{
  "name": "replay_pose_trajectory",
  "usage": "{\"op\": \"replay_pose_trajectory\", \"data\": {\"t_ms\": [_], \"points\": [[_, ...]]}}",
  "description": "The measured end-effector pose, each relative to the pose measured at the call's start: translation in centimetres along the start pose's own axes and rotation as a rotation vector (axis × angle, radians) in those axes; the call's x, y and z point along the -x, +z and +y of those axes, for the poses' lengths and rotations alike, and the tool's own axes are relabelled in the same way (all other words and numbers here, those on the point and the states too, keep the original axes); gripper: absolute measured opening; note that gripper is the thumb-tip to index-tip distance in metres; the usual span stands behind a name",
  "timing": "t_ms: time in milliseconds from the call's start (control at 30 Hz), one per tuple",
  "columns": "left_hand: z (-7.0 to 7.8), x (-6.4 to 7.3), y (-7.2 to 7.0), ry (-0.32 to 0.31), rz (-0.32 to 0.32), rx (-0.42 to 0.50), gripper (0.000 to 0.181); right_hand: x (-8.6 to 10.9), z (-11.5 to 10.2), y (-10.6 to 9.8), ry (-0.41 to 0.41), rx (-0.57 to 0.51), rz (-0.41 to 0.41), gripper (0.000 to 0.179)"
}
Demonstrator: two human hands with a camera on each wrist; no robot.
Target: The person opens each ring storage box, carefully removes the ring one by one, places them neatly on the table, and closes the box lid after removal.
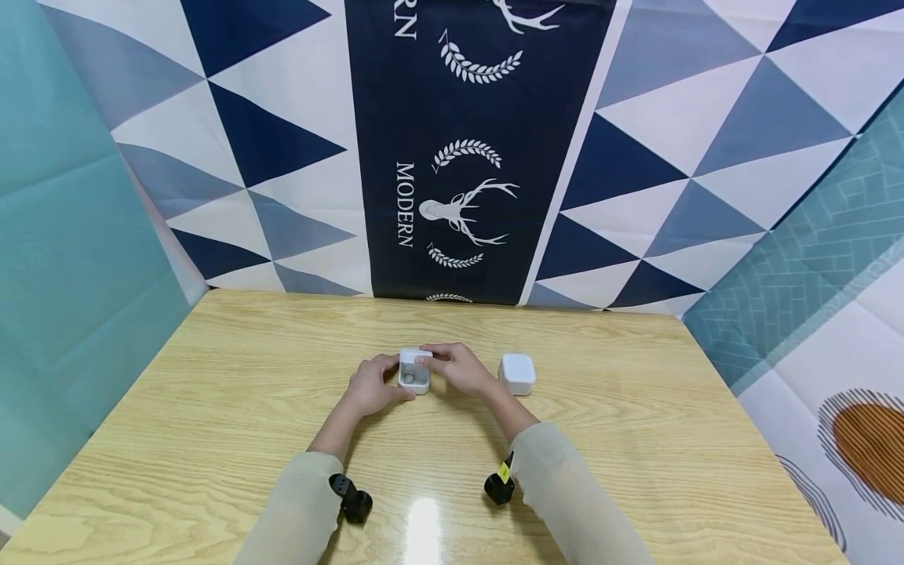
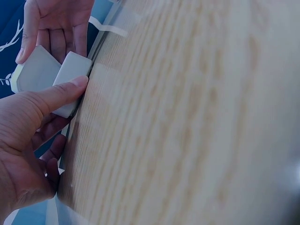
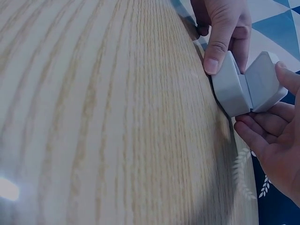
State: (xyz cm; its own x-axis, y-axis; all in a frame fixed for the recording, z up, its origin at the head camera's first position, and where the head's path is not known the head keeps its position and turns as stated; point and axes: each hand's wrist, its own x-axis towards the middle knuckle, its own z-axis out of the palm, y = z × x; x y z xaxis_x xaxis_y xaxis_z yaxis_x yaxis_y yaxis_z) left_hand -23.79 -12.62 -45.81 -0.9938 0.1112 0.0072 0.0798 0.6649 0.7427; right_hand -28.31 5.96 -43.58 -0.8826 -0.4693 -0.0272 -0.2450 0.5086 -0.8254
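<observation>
A small white ring box [image 1: 414, 384] stands on the table with its hinged lid [image 3: 266, 77] raised. Inside it, in the head view, a small round ring-like thing [image 1: 409, 377] shows, too small to make out well. My left hand [image 1: 370, 387] grips the base [image 3: 228, 89] from the left, thumb on the near side. From the right, my right hand [image 1: 461, 369] holds the raised lid, its thumb on the lid's edge. In the left wrist view the lid [image 2: 35, 70] leans away from the base [image 2: 75, 68], with the right fingers behind it.
A second white box [image 1: 518, 373], closed, stands right of my right hand on the wooden table [image 1: 621, 455]. Patterned cloth [image 1: 452, 259] hangs along the table's far edge. Each sleeve carries a black wrist camera [image 1: 356, 506] near its cuff.
</observation>
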Motion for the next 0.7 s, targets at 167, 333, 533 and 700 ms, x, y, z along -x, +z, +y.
{"op": "replay_pose_trajectory", "data": {"t_ms": [167, 333, 533, 700], "points": [[0.07, 0.03, -0.08, 0.003, -0.003, 0.0, 0.071, 0.06, -0.08, -0.02, 0.008, -0.01, -0.005, 0.044], [0.02, 0.05, -0.07, -0.005, -0.002, -0.001, 0.071, 0.09, -0.04, 0.0, 0.014, -0.006, -0.002, 0.045], [0.0, 0.04, -0.04, -0.001, 0.001, -0.003, 0.07, 0.2, -0.11, -0.01, 0.013, -0.002, 0.006, 0.044], [0.0, 0.0, 0.0, -0.005, 0.0, -0.001, 0.071, 0.2, -0.17, -0.08, 0.008, 0.0, 0.005, 0.044]]}}
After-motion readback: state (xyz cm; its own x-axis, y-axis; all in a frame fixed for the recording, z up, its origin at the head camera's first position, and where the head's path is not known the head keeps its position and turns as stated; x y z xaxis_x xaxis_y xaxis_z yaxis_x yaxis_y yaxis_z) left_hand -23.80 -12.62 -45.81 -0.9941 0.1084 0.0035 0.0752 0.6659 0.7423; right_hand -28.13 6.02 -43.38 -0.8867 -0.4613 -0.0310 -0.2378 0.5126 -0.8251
